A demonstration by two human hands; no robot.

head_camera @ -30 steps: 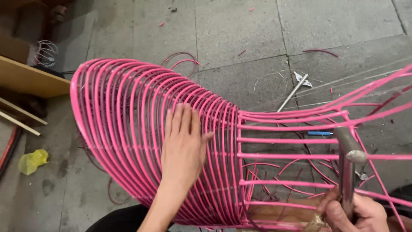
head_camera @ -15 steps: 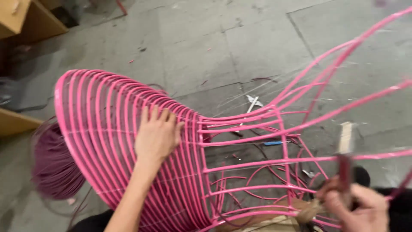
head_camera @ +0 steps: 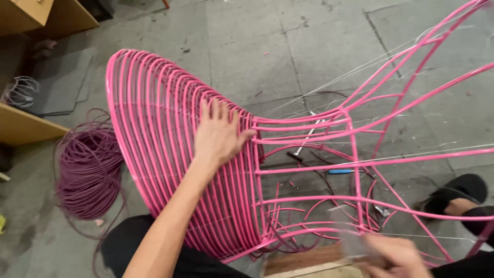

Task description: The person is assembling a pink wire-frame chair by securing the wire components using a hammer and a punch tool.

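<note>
Pressing flat against the woven pink strands, the left hand (head_camera: 218,136) is seen spread open, fingers extended upward and thumb turned out toward the frame's seat bars; nothing is gripped by it. The pink wire chair frame (head_camera: 154,128) is laid on its side on the grey concrete floor (head_camera: 267,46), its curved woven back toward the left of the floor and its bare legs reaching to the upper right corner. The right hand (head_camera: 396,255) is found at the lower edge, just beside the frame's lowest bars, closed around a blurred tool handle (head_camera: 355,242); what kind of tool it is cannot be told. A coil of purple cord (head_camera: 87,172) is heaped on the floor just left of the frame, partly behind its rim. A hammer (head_camera: 303,146) and a small blue-handled tool (head_camera: 339,171) are seen on the floor through the open seat bars. A black shoe (head_camera: 453,190) is placed near the right edge. Wooden furniture (head_camera: 25,126) is set along the left edge.
</note>
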